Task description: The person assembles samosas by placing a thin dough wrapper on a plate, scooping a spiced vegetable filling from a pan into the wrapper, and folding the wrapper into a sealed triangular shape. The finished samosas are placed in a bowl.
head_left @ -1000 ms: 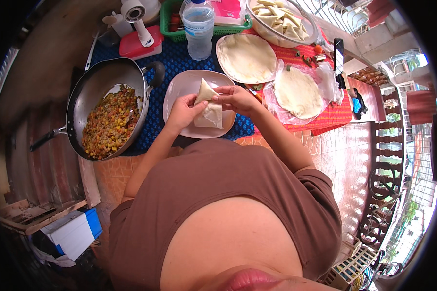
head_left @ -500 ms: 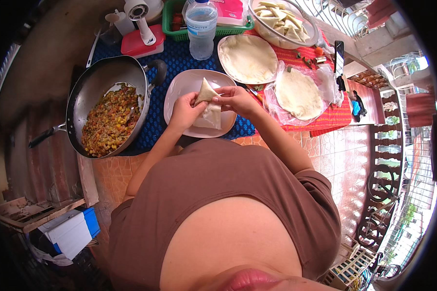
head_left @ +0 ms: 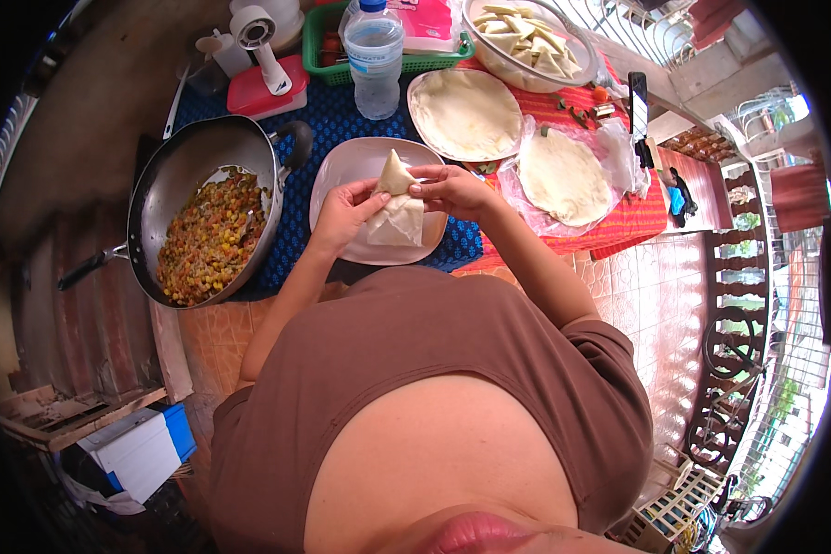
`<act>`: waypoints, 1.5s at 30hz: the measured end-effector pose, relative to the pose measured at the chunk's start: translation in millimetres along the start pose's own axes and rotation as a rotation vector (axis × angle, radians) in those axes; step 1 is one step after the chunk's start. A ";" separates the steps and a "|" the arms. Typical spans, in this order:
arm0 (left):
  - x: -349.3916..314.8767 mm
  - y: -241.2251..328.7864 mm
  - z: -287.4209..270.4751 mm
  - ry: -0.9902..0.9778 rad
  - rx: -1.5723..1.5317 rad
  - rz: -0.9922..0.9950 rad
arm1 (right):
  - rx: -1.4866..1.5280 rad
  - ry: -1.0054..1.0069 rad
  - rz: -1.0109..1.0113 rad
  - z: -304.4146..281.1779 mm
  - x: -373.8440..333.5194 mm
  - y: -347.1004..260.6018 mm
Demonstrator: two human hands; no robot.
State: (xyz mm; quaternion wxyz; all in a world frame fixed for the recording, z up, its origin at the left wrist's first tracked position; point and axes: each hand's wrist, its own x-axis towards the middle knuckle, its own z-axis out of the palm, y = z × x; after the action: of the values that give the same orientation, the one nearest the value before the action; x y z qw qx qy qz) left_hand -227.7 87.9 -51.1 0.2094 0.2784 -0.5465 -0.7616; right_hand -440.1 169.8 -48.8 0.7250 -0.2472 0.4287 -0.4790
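Over a pale plate [head_left: 334,181] I hold a partly folded dough wrapper [head_left: 399,222], its upper end a filled triangle and a loose flap hanging below. My left hand [head_left: 349,210] pinches its left side. On the right edge, my right hand [head_left: 451,191] grips it between thumb and fingers. To the left stands a deep pan [head_left: 150,198] with a cooked filling [head_left: 214,242] of diced vegetables and yellow corn. At the right, a plate of flat wrappers [head_left: 466,113] lies beside another stack of wrappers [head_left: 565,177] on clear plastic.
A water bottle [head_left: 375,69] stands behind the plate, before a green basket [head_left: 332,70]. Folded triangles fill a clear bowl [head_left: 535,81] at the far right. A red-lidded container [head_left: 247,94] and a small white fan [head_left: 266,57] sit at the far left. A phone [head_left: 637,106] stands at the right edge.
The folded triangle is tipped more upright, and the flap beneath spreads a little wider. Both hands keep their hold. The whole view has shifted slightly.
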 end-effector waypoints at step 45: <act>-6.2 33.9 36.8 0.076 0.094 0.262 | -0.645 0.090 -0.522 60.8 -39.5 -44.8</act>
State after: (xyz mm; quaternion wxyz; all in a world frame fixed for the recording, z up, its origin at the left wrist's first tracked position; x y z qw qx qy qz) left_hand -246.5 107.4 -8.6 0.3143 0.2427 -0.6047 -0.6904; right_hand -416.3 183.8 31.8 0.4450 -0.5409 0.5110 -0.4983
